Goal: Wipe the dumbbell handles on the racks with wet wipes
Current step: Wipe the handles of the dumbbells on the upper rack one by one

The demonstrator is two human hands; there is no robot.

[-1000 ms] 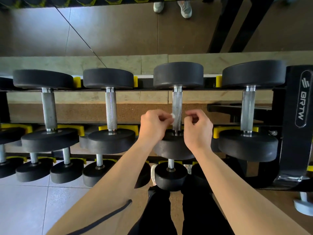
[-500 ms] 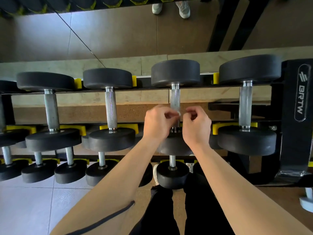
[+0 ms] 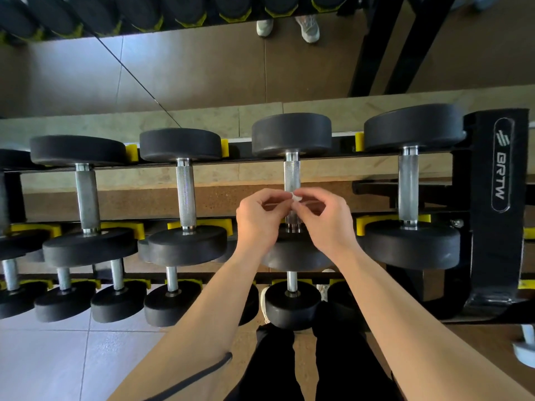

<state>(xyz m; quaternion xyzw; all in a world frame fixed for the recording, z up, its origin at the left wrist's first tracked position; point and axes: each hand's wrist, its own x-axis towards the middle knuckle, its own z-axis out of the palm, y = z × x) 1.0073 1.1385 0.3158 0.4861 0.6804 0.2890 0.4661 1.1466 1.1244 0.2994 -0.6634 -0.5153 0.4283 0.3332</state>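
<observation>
- The left hand (image 3: 260, 219) and the right hand (image 3: 328, 222) were raised together just in front of the dumbbell handle (image 3: 291, 176), third from the left on the top tier of the rack (image 3: 499, 227).
- Both hands had their fingers curled in, and the fingertips met on a small white wad, taken to be the wet wipe (image 3: 296, 197). Each hand appeared to pinch an edge of it and held nothing else.
- The wipe sat between the two hands, in front of the middle of that knurled steel handle; whether it touched the metal could not be told.
- Held by two edges like that, it was probably being opened out or folded so that it could wrap the bar.
- The dumbbell lay with its handle running near to far and its black heads seated in yellow cradles (image 3: 361, 225), which left the handle bare and easy to reach from above.
- Neighbouring dumbbells (image 3: 185, 192) lay parallel on the left and right, with smaller dumbbells (image 3: 170, 306) on a lower tier nearer the person.
- Wiping of this handle looked not yet begun; the next move would call for closing the wipe round the bar.
</observation>
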